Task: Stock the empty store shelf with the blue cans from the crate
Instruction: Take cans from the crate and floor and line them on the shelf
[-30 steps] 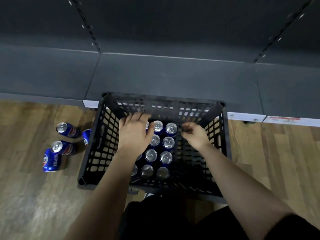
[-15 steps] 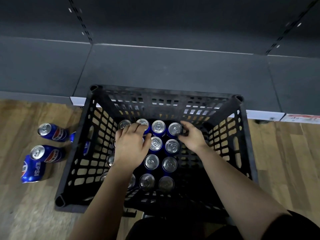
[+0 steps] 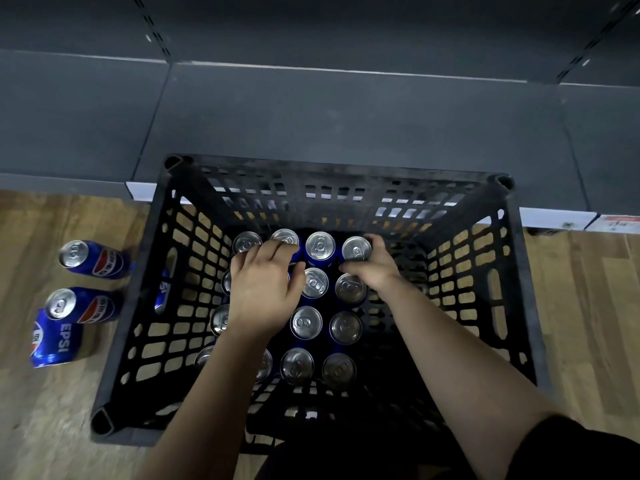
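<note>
A shop aisle: dark metal store shelving (image 3: 346, 126) with slotted uprights (image 3: 154, 24) and price-label strips (image 3: 616, 221) along its edge, above a wood-look floor (image 3: 588, 306).

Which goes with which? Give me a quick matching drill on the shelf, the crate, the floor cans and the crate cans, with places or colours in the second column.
1 shelf
2 crate
3 floor cans
4 crate cans

A on wood, left of crate
B dark grey, beyond crate
C black lattice walls
D in rows inside crate

Pairs: 1-B, 2-C, 3-A, 4-D.
</note>
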